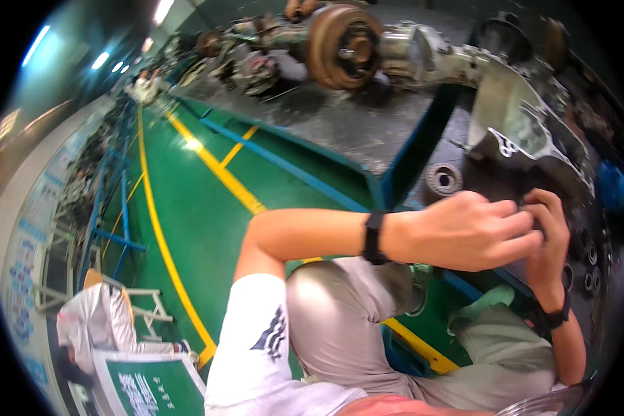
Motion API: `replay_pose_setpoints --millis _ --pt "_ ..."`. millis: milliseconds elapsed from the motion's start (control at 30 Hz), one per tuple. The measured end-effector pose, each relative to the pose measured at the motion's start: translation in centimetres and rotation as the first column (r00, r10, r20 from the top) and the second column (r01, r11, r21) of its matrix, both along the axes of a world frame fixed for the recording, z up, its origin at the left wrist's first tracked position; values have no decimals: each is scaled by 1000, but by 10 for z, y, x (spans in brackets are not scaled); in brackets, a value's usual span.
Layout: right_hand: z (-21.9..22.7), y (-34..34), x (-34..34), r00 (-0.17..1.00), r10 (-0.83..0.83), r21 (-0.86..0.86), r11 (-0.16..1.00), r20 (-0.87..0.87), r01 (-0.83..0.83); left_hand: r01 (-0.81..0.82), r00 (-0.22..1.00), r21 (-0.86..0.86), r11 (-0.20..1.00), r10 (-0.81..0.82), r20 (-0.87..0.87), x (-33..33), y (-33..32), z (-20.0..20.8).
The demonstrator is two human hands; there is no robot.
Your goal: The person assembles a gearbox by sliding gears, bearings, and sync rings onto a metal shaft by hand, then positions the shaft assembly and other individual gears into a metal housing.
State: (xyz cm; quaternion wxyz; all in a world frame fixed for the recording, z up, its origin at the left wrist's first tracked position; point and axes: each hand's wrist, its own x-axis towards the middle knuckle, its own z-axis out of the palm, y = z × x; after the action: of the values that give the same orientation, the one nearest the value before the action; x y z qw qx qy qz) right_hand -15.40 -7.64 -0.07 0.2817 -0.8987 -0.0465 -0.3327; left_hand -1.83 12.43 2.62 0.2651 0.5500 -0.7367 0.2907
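My left hand (475, 234) reaches across from the left, a black band on its wrist, and its fingers are curled in against my other hand. My right hand (549, 232), also with a black band, comes up from the lower right with bent fingers meeting the left ones. Whatever lies between the fingertips is hidden. Just beyond the left hand, a round metal ring with a toothed-looking rim (444, 180) lies on the dark workbench (326, 128). A large cut-open metal housing (509, 114) stands behind both hands.
A rusty brake drum (343, 48) and several greasy metal parts line the bench's far side. Small rings (591, 260) lie right of my hands. The bench has a blue frame (284, 163). Green floor with yellow lines (180, 277) runs left. A person (100, 319) sits lower left.
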Motion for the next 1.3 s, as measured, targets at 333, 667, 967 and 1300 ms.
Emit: replay_pose_setpoints --millis 333,667,967,1300 --pt "-4 -28 -61 995 -8 250 968 104 -19 183 866 1 983 -161 -474 -30 -63 -13" --pt "14 -41 -95 981 -73 -137 986 178 99 443 594 350 825 23 -804 -55 -87 21" --pt "11 -41 -82 995 56 642 760 87 -99 376 786 113 920 -253 -564 -39 -113 13" --pt "16 -55 -64 990 39 273 959 137 -75 261 756 156 953 -101 -647 -15 -114 2"
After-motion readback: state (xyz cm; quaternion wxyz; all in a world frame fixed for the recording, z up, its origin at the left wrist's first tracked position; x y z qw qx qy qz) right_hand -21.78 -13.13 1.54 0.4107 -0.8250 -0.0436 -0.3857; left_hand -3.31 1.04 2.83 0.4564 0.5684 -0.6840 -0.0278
